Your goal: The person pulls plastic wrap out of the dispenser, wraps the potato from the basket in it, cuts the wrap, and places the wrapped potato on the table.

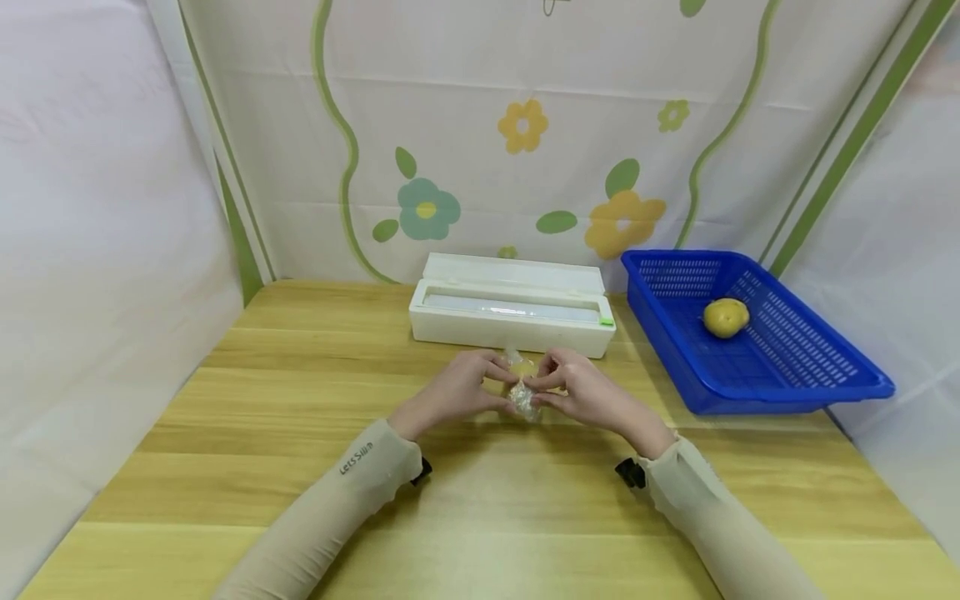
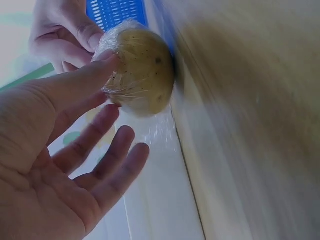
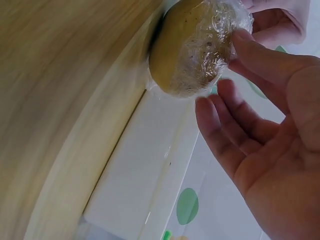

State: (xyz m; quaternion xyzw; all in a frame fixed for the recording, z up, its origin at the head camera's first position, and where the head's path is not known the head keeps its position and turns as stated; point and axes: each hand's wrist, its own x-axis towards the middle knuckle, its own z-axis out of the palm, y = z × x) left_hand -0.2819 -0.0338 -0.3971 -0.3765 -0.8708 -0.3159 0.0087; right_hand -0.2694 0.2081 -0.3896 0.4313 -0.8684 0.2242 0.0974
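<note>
A potato sits on the table between the two hands, partly covered in clear, crinkled plastic wrap. From the left side, the left hand pinches the wrap at the potato with thumb and index finger, its other fingers spread apart. Opposite it, the right hand pinches the wrap with thumb and forefinger while its remaining fingers stay loosely bent. In the head view the fingertips nearly meet over the bunched film and hide part of the potato.
Just behind the hands stands a white wrap dispenser box with its lid up and a roll inside. A blue basket at the right holds another potato. Floral cloth hangs behind the wooden table.
</note>
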